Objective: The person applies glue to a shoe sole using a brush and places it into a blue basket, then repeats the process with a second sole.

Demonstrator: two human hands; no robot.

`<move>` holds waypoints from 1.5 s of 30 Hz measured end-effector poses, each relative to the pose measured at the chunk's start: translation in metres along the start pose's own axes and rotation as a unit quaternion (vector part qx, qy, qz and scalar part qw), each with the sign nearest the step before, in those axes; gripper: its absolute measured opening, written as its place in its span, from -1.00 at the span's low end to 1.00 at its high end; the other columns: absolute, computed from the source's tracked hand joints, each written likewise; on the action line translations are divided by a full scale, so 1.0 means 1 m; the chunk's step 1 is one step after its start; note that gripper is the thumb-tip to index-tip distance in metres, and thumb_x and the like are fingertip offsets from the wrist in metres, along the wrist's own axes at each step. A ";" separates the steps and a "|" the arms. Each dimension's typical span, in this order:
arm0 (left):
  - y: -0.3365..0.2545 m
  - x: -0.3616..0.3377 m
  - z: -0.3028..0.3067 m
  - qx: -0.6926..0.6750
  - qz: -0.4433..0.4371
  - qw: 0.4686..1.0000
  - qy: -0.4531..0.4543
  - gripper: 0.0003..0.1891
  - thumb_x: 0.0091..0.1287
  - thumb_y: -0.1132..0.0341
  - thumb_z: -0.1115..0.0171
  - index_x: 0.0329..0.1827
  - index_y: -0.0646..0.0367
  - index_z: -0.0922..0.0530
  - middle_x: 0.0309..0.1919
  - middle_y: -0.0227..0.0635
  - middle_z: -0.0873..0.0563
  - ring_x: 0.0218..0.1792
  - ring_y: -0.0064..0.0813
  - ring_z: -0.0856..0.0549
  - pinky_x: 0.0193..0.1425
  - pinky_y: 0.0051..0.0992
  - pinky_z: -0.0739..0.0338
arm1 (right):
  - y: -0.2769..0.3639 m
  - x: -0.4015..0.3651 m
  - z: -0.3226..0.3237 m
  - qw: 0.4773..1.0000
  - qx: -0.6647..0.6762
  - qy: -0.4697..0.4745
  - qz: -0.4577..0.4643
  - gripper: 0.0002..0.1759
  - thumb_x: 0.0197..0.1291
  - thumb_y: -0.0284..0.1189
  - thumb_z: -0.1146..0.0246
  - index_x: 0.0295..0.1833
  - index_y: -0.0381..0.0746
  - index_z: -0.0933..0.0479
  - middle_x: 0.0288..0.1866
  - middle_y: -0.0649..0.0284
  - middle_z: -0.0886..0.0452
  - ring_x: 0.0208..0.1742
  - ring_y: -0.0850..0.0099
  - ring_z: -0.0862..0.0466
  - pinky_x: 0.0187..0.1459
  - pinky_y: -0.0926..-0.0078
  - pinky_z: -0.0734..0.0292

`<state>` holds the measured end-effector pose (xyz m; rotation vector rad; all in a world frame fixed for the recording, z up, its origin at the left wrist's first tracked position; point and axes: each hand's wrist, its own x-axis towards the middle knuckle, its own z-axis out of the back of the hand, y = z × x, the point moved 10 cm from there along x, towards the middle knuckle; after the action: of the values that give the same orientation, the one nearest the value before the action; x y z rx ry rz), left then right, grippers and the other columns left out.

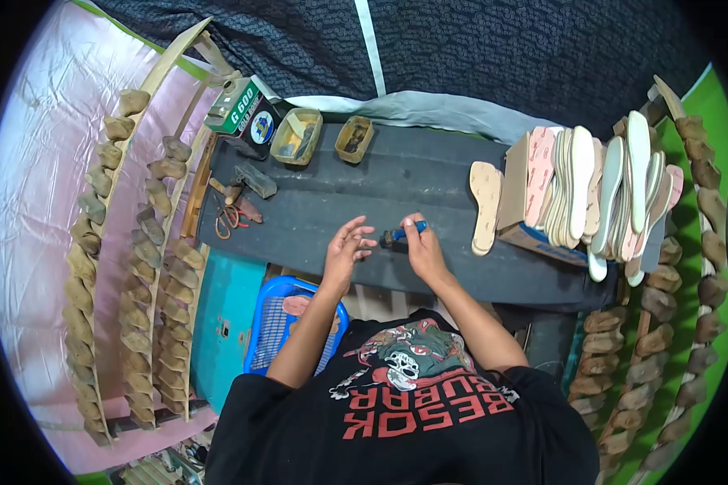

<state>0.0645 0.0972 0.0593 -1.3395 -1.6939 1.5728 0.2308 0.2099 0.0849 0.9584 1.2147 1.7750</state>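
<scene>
My right hand (422, 249) is closed around a short tool with a blue handle (420, 227). Its dark end (388, 238) points left, toward my other hand, and is too small to make out. My left hand (349, 249) hovers just left of that dark end, fingers spread and curved, with nothing visible in them. Both hands are over the front half of the dark worktable (340, 194). A single insole (485, 206) lies on the table to the right of my right hand.
On the right a cardboard box (513, 191) holds many insoles (578, 182). At left lie orange-handled scissors (230, 221) and a dark block (256, 179). Behind them stand a G 600 can (243, 118) and two small tubs (297, 137). A blue basket (256, 331) sits below; shoe lasts (81, 267) line racks.
</scene>
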 end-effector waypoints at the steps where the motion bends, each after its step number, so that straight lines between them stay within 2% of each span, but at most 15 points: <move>1: -0.002 0.004 -0.004 0.012 0.002 1.000 -0.006 -0.55 0.66 0.20 -0.10 0.52 0.14 -0.45 0.20 -0.29 -0.71 -0.02 -0.52 -0.75 0.06 -0.52 -0.63 | -0.007 0.003 0.008 0.999 0.027 0.011 -0.033 -0.55 0.69 -0.15 0.05 -0.02 -0.25 -0.61 -0.35 0.14 -0.64 -0.27 0.28 -0.67 -0.12 0.27 -0.55; 2: -0.001 0.007 -0.007 -0.002 0.006 1.000 -0.022 -0.58 0.65 0.21 -0.12 0.48 0.16 -0.48 0.10 -0.33 -0.71 -0.05 -0.55 -0.74 0.02 -0.54 -0.62 | -0.023 0.005 0.013 0.995 0.054 0.038 -0.080 -0.59 0.70 -0.16 0.04 0.03 -0.25 -0.58 -0.38 0.20 -0.63 -0.33 0.39 -0.65 -0.22 0.34 -0.54; 5: 0.015 0.016 -0.021 -0.022 0.014 0.999 -0.028 -0.61 0.65 0.23 -0.12 0.44 0.18 -0.50 0.05 -0.34 -0.71 -0.08 -0.55 -0.73 0.01 -0.54 -0.62 | -0.027 0.010 0.031 0.985 0.120 0.035 -0.119 -0.61 0.69 -0.16 0.00 0.02 -0.26 -0.57 -0.39 0.24 -0.64 -0.36 0.48 -0.64 -0.28 0.41 -0.52; 6: 0.024 0.020 -0.026 -0.031 0.026 0.999 -0.021 -0.63 0.62 0.30 -0.13 0.41 0.22 -0.50 0.00 -0.34 -0.70 -0.10 -0.53 -0.76 -0.04 -0.52 -0.69 | -0.032 0.013 0.033 0.984 0.144 0.009 -0.101 -0.66 0.66 -0.19 -0.08 0.05 -0.25 -0.56 -0.41 0.27 -0.64 -0.37 0.52 -0.64 -0.29 0.45 -0.52; 10: 0.052 0.024 -0.045 -0.050 0.082 0.995 -0.010 -0.64 0.62 0.27 -0.14 0.38 0.20 -0.52 -0.01 -0.34 -0.71 -0.09 -0.51 -0.77 -0.03 -0.50 -0.69 | -0.045 0.017 0.032 0.989 0.114 -0.033 -0.094 -0.77 0.56 -0.34 -0.23 0.14 -0.25 -0.50 -0.31 0.30 -0.62 -0.35 0.56 -0.56 -0.28 0.49 -0.48; 13: 0.065 0.036 -0.055 -0.050 0.109 0.992 0.024 -0.64 0.62 0.26 -0.14 0.38 0.19 -0.52 -0.01 -0.34 -0.72 -0.08 -0.51 -0.77 0.00 -0.48 -0.69 | -0.050 0.021 0.035 0.989 0.117 -0.051 -0.081 -0.78 0.56 -0.41 -0.24 0.19 -0.22 -0.45 -0.23 0.34 -0.60 -0.24 0.61 -0.59 -0.18 0.57 -0.52; 17: 0.094 0.054 -0.086 -0.022 0.200 0.968 0.147 -0.62 0.63 0.29 -0.09 0.44 0.19 -0.49 0.10 -0.30 -0.74 -0.03 -0.48 -0.78 0.09 -0.46 -0.68 | -0.035 0.028 0.068 0.992 0.053 -0.118 0.011 -0.73 0.58 -0.44 -0.21 0.27 -0.28 -0.51 0.01 0.22 -0.71 0.00 0.48 -0.70 0.08 0.47 -0.60; 18: 0.100 0.059 -0.098 -0.011 0.210 0.961 0.179 -0.59 0.65 0.31 -0.05 0.49 0.19 -0.45 0.17 -0.28 -0.73 0.04 -0.45 -0.77 0.15 -0.44 -0.67 | -0.029 0.029 0.078 0.990 0.057 -0.131 0.006 -0.72 0.56 -0.49 -0.16 0.28 -0.27 -0.57 0.13 0.03 -0.69 0.18 0.15 -0.72 0.23 0.29 -0.56; 21: 0.106 0.073 -0.141 -0.006 0.196 0.943 0.268 -0.56 0.66 0.32 -0.02 0.55 0.19 -0.40 0.23 -0.25 -0.70 0.11 -0.42 -0.75 0.19 -0.42 -0.66 | -0.007 0.027 0.102 0.980 -0.117 -0.134 0.087 -0.70 0.55 -0.51 -0.14 0.30 -0.24 -0.57 0.19 -0.03 -0.64 0.23 0.04 -0.67 0.27 0.22 -0.53; 22: 0.108 0.079 -0.157 -0.015 0.207 0.934 0.292 -0.52 0.66 0.32 -0.02 0.59 0.19 -0.34 0.30 -0.24 -0.67 0.19 -0.41 -0.71 0.23 -0.41 -0.64 | -0.009 0.024 0.107 0.976 -0.173 -0.114 0.066 -0.63 0.40 -0.65 -0.17 0.27 -0.22 -0.59 0.30 -0.07 -0.55 0.31 -0.04 -0.60 0.32 0.17 -0.49; 26: 0.141 0.113 -0.197 -0.012 0.264 0.922 0.282 -0.43 0.64 0.29 -0.05 0.66 0.20 -0.21 0.33 -0.25 -0.65 0.25 -0.41 -0.67 0.31 -0.37 -0.58 | -0.049 0.002 0.129 0.970 -0.221 -0.100 -0.004 -0.38 0.06 -0.83 -0.16 0.27 -0.19 -0.57 0.40 -0.05 -0.43 0.39 -0.12 -0.52 0.35 0.08 -0.47; 33: 0.156 0.131 -0.246 0.050 0.262 0.904 0.334 -0.32 0.59 0.27 -0.09 0.72 0.18 -0.13 0.13 -0.37 -0.69 0.05 -0.51 -0.67 0.20 -0.32 -0.57 | -0.076 -0.014 0.142 0.962 -0.247 -0.104 -0.060 -0.37 0.06 -0.77 -0.28 0.29 -0.15 -0.55 0.40 -0.01 -0.43 0.43 -0.11 -0.48 0.40 0.04 -0.44; 39: 0.149 0.134 -0.239 0.095 0.254 0.928 0.255 -0.35 0.61 0.21 -0.05 0.70 0.19 -0.17 0.04 -0.37 -0.69 0.00 -0.52 -0.67 0.10 -0.31 -0.59 | -0.052 -0.009 0.135 0.946 -0.298 -0.128 -0.011 -0.49 0.22 -0.69 -0.28 0.29 -0.15 -0.56 0.38 -0.01 -0.47 0.39 -0.11 -0.51 0.38 0.02 -0.44; 43: 0.129 0.141 -0.231 0.083 0.170 0.947 0.258 -0.50 0.65 0.20 0.05 0.57 0.17 -0.39 0.05 -0.34 -0.70 0.02 -0.53 -0.67 0.01 -0.37 -0.61 | -0.030 0.001 0.117 0.950 -0.294 -0.107 0.017 -0.55 0.33 -0.60 -0.29 0.32 -0.13 -0.57 0.31 -0.03 -0.52 0.34 -0.11 -0.54 0.34 0.02 -0.47; 45: 0.113 0.143 -0.212 0.051 0.184 0.957 0.218 -0.58 0.65 0.22 0.07 0.44 0.18 -0.50 0.04 -0.34 -0.71 0.04 -0.52 -0.67 0.03 -0.45 -0.59 | -0.024 0.014 0.104 0.950 -0.298 -0.091 0.025 -0.57 0.37 -0.57 -0.29 0.33 -0.12 -0.58 0.30 -0.04 -0.54 0.31 -0.11 -0.57 0.31 0.04 -0.49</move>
<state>0.2221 0.3079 -0.0344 -1.8620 -1.1296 1.3864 0.3211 0.2672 0.0918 0.7691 0.4856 1.8812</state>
